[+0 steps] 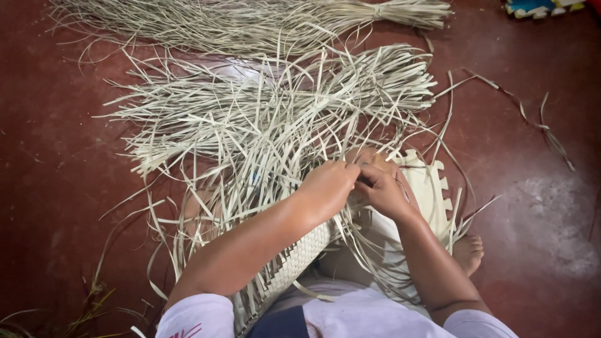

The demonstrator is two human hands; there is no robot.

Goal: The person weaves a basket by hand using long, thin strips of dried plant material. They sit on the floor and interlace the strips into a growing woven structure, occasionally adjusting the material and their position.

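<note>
The woven mat (300, 256) of pale dried leaf strips lies across the person's lap, seated on the dark red floor (56, 188), and only a narrow band of it looks finished: the tight plaited part runs under the left forearm down toward the lap, while most of the material is still loose strips (263, 119) fanning away from the working edge, so by the look of it far more is left than is done. From the left, a few stray greenish strands (94, 300) lie at the floor's lower edge, then the spread of unwoven strips covers the middle. The left hand (327, 186) is curled with its fingers pressed together, pinching strips at the working edge; touching it, the right hand (383, 191) is also closed, its fingertips pinching strips at the same spot. Beside the right hand lies a pale foam tile (432, 188) with a notched edge, partly beneath the work, and a bare foot (468, 251) shows just beyond it. Farther up, a tied bundle of strips (375, 12) lies ready, and a coloured object (541, 7) sits at the top right corner. The tangle of crossing loose strips crowds the working edge and could hamper picking single ones
</note>
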